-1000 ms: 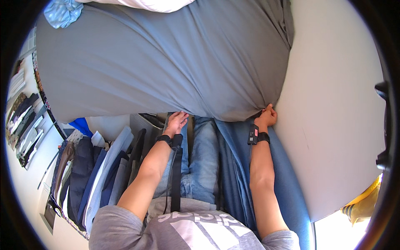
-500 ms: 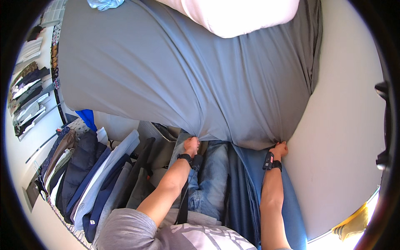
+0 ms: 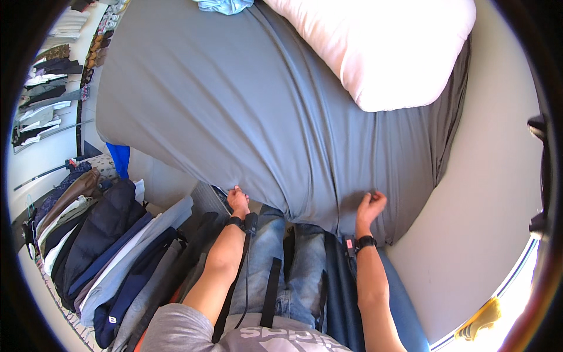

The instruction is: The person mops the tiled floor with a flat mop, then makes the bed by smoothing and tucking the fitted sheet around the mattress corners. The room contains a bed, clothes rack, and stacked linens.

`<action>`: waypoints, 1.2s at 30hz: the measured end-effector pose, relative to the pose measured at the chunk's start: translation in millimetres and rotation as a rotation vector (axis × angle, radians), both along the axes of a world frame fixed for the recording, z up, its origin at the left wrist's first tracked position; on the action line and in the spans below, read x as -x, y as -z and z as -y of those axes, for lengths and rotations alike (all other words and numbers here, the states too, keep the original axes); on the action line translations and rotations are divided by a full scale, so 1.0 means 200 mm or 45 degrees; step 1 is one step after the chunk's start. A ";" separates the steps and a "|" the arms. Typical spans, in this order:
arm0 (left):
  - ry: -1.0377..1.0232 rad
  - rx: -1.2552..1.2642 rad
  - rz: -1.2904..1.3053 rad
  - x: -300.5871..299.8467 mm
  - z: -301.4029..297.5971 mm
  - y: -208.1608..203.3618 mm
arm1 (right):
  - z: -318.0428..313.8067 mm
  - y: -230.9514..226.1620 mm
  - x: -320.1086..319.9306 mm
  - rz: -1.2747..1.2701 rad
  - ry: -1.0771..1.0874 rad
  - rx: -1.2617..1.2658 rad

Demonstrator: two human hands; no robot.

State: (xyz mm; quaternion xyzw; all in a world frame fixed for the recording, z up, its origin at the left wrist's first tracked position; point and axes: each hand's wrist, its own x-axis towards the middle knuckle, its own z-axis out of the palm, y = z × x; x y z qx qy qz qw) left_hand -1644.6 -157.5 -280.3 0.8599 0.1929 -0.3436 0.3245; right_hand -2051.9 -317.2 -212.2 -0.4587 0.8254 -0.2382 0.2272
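A grey bed sheet (image 3: 234, 111) is stretched over the mattress in front of me, with long creases running down to its near edge. At that edge, left of centre, is my left hand (image 3: 238, 201), its bent fingers closed at the sheet's border. My right hand (image 3: 371, 210) hovers over the sheet near its right corner, fingers loosely curled and apart, holding nothing. On the far right part of the bed lies a white-pink pillow (image 3: 393, 53). Each wrist wears a dark strap with a small device.
Clothes (image 3: 117, 246) hang packed on a rack at the left. A pale wall (image 3: 481, 176) borders the bed on the right. Blue fabric (image 3: 399, 293) hangs beside my right leg. A light-blue cloth (image 3: 226, 4) lies at the bed's far edge, and a yellow cloth (image 3: 482, 320) at lower right.
My right hand has let go of the sheet's edge and moved up and left. My left hand has shifted left along the edge. The pillow appears lower in view.
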 end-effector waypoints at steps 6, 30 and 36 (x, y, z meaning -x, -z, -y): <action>0.391 -0.085 0.285 -0.04 -0.12 0.01 | 0.00 0.01 -0.45 0.328 -0.093 -0.177; -0.247 0.291 -0.060 -0.57 -0.10 -0.16 | -0.04 -0.07 -0.87 0.148 -0.869 -0.300; 0.037 0.039 0.242 -0.93 -0.07 0.08 | 0.00 -0.04 -0.94 0.165 -0.926 -0.328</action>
